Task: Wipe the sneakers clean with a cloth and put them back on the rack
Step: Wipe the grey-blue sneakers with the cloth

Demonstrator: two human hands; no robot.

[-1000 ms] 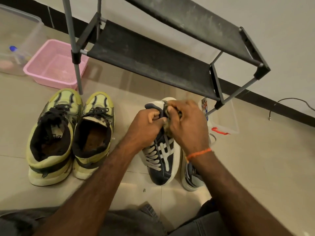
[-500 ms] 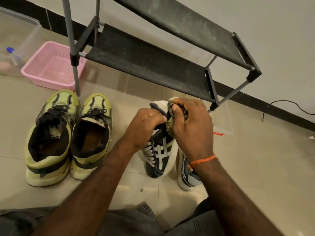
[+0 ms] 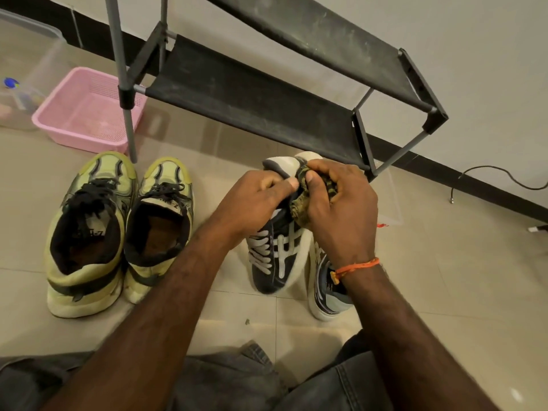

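Note:
A navy and white sneaker is held tilted, toe toward me, above the floor. My left hand grips its heel collar. My right hand presses a crumpled dark patterned cloth against the sneaker's upper near the heel. Its partner sneaker lies on the floor under my right wrist, mostly hidden. A pair of yellow-green sneakers stands on the floor to the left. The black two-shelf shoe rack stands just behind the shoes, both shelves bare.
A pink plastic basket sits on the floor left of the rack, with a clear plastic box beyond it. A clear container lies under the rack's right end. A black cable runs along the wall at right.
The camera view has shifted slightly. My right hand with the cloth has rubbed a little along the sneaker's heel area. My left hand keeps its hold.

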